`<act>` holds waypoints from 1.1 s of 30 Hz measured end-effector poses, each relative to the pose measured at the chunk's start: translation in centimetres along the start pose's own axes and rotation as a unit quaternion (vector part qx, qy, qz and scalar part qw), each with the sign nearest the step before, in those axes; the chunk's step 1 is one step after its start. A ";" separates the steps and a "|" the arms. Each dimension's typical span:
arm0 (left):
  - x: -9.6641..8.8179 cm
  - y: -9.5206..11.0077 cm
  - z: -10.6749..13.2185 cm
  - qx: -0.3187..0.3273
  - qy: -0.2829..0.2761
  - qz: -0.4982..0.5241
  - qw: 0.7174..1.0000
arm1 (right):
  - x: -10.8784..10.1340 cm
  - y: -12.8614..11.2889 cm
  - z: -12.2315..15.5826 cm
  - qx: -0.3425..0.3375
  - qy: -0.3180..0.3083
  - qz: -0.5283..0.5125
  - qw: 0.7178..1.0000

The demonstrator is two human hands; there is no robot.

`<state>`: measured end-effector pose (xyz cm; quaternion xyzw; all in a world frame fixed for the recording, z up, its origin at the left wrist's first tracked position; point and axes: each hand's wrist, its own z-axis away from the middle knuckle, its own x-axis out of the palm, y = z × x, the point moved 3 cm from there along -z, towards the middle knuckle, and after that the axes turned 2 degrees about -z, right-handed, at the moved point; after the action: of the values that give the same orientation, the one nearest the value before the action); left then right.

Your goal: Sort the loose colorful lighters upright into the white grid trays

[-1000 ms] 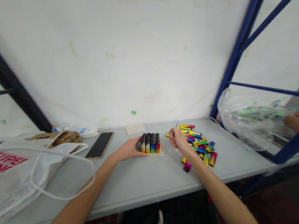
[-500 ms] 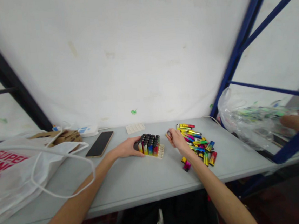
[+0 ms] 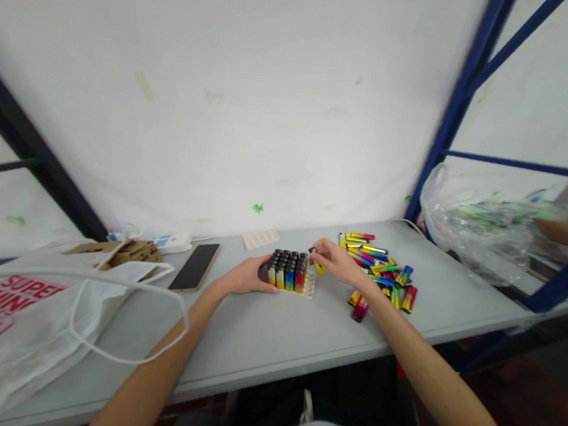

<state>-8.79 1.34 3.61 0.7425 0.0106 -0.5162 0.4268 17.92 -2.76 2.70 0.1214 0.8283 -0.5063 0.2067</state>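
Upright lighters [image 3: 288, 270] with black tops and shiny coloured bodies stand in rows in a white slotted tray [image 3: 310, 285]. My left hand [image 3: 247, 276] grips the left side of this block, thumb in front and fingers behind. Free slots show along the tray's right edge. Just right of them, my right hand [image 3: 336, 261] pinches a yellow lighter [image 3: 320, 268], its dark top up and its body tilted. Beyond that hand lies a loose pile of metallic multicoloured lighters [image 3: 381, 276], partly covered by my right wrist.
Behind the block lies another white slotted tray [image 3: 261, 240]. A phone [image 3: 195, 267], a cardboard piece [image 3: 134, 253] and a white plastic bag [image 3: 37, 317] are on the left. Right, past a blue frame [image 3: 455, 116], are a clear plastic bag [image 3: 446, 231] and another person's hands [image 3: 567, 232].
My right hand has moved slightly left to the tray's right edge, and the yellow lighter in its fingers now shows upright. My left hand stays on the block. The view has shifted slightly.
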 end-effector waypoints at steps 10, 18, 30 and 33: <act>0.1 -0.2 0.0 0.000 0.009 -0.019 1.000 | 0.2 -0.4 0.3 0.001 -0.022 0.069 0.997; 0.1 -0.3 -0.1 -0.009 0.008 -0.012 1.000 | 0.2 -0.5 0.5 0.001 -0.088 0.139 0.986; 0.0 -0.2 -0.1 -0.011 0.000 -0.021 1.000 | -1.6 -1.5 1.1 -0.019 -0.125 0.100 0.987; -0.1 -0.3 0.0 -0.009 -0.002 -0.017 1.000 | -4.5 -1.0 1.2 -0.006 -0.082 0.123 0.989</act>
<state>-8.94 1.58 3.48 0.7373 0.0272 -0.5246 0.4248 21.77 -4.26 5.09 0.1792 0.7905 -0.4800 0.3356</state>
